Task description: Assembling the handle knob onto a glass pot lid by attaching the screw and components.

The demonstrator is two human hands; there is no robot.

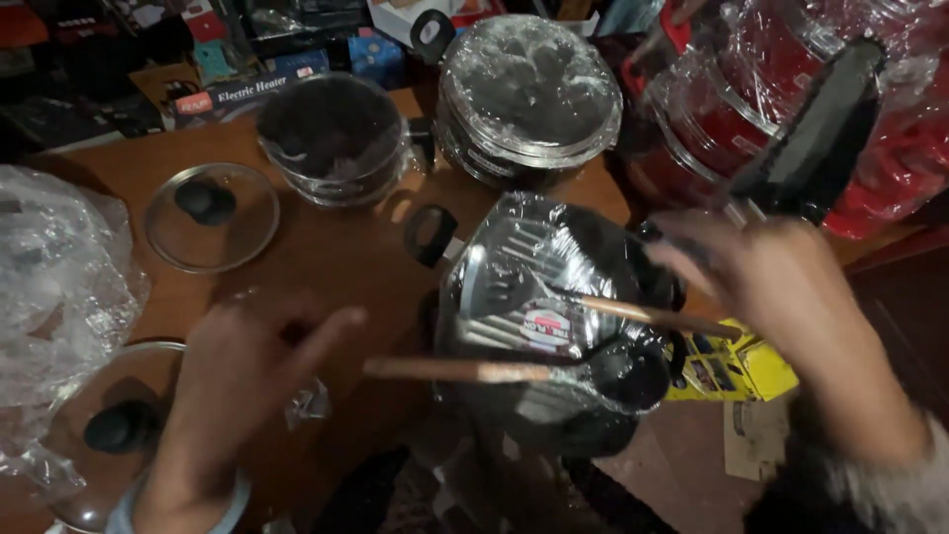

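Wrapped pot and utensils being handled at the bench

At centre frame a film-wrapped pot [554, 326] is seen, with a spatula [514, 282] and a ladle [623, 376] on wooden handles packed against it. The right hand [761, 277], blurred, is laid at the pot's right edge; whether anything is grasped cannot be told. The left hand [247, 366] is held loosely released over the bench [326, 257], lower left. A firm hold on the slippery film is judged necessary.

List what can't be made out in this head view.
- Right hand: motion-blurred; its grip on the black handle is unclear.
- Left hand: blurred; contact with the table is unclear.
- Wrapped pot: film glare hides its inside.
- Red cookware: cut off by the edge.
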